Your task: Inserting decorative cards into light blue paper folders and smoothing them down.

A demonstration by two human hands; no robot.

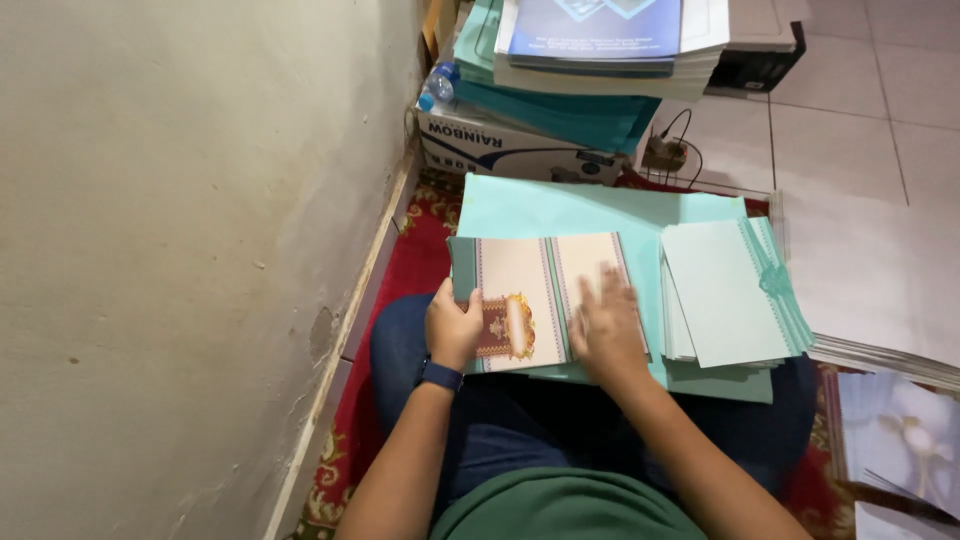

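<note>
Ornate card (pixel 530 300), pinned at its edge by left hand (pixel 453 328), right hand (pixel 607 322) flat, seemingly pressing the fold, beside mint stack (pixel 735 295)

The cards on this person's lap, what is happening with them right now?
A person sits on the floor beside a wall, with a folded decorated card on a mint-green sheet across the lap. The left hand grips the card's left edge, and the right hand lies flat on its right part. A stack of pale green cards rests just to the right.
</note>
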